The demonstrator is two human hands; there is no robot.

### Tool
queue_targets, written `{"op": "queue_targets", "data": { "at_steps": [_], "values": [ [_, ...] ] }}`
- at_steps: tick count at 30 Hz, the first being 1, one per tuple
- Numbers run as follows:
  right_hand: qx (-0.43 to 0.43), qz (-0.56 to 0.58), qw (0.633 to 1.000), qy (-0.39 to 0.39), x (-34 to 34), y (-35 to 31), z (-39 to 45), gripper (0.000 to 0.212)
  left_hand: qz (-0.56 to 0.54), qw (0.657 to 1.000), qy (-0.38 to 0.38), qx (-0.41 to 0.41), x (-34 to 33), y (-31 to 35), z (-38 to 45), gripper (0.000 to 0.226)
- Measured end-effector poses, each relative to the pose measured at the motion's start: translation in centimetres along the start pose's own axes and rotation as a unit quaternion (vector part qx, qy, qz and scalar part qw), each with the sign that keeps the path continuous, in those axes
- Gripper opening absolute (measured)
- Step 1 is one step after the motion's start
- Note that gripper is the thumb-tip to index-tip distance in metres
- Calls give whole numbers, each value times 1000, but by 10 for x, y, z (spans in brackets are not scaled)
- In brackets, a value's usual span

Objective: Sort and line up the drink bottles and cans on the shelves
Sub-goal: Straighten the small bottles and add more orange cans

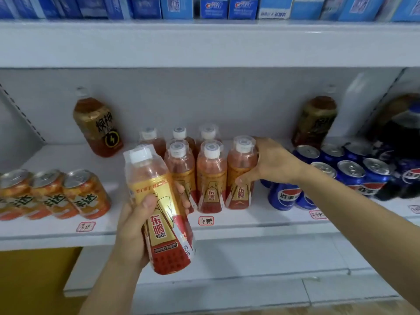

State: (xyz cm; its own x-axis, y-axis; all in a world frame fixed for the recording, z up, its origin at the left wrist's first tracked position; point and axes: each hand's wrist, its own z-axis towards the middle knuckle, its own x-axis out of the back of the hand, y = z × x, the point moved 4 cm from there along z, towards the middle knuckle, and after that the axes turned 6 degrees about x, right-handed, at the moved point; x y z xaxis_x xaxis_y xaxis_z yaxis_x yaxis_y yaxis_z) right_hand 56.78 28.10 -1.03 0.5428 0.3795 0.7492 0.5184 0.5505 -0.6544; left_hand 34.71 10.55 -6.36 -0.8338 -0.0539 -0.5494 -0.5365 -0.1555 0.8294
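My left hand (134, 228) grips a gold-and-red drink bottle (159, 210) with a white cap, held tilted in front of the shelf edge. My right hand (270, 162) is wrapped around the rightmost bottle (241, 173) of a group of several matching bottles (210, 176) standing on the white shelf (250, 221). Three orange cans (52, 194) stand in a row at the left. Several blue cola cans (350, 173) sit at the right. A larger gold-labelled bottle (97, 126) stands at the back left, and another one (314, 121) at the back right.
Handwritten labels (206, 220) are stuck along the shelf front. Dark cola bottles (402, 155) stand at the far right. Blue cartons (216, 7) line the shelf above. A lower white shelf (227, 280) juts out beneath my arms.
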Motion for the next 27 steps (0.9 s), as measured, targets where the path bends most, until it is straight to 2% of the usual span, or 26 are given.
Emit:
{"op": "queue_targets", "data": {
  "at_steps": [3, 7, 18, 20, 22, 23, 25, 27],
  "values": [
    [-3, -9, 1000, 6, -2, -1, -2, 62, -7, 999, -29, 23, 5, 1, 5, 47],
    [-11, -9, 1000, 14, -3, 5, -6, 63, 0, 998, -41, 39, 8, -2, 13, 73],
    [-32, 17, 999, 10, -6, 13, -12, 68, 22, 995, -86, 54, -2, -3, 31, 70],
    [-42, 15, 999, 0, -6, 10, -15, 77, 31, 993, -103, 46, -10, -4, 34, 68],
    [-38, -10, 999, 33, 1, 3, -21, 95, 35, 990, -129, 39, -22, -2, 39, 73],
    [-34, -24, 997, 72, 9, -4, -27, 96, 41, 988, -143, 35, -30, 0, 43, 77],
    [4, -29, 984, 177, 29, -22, -41, 79, 66, 983, -168, 25, -48, 4, 50, 85],
    [67, 33, 973, 220, 46, -46, -56, 68, 100, 977, -190, 7, -73, 7, 53, 96]
  ]
}}
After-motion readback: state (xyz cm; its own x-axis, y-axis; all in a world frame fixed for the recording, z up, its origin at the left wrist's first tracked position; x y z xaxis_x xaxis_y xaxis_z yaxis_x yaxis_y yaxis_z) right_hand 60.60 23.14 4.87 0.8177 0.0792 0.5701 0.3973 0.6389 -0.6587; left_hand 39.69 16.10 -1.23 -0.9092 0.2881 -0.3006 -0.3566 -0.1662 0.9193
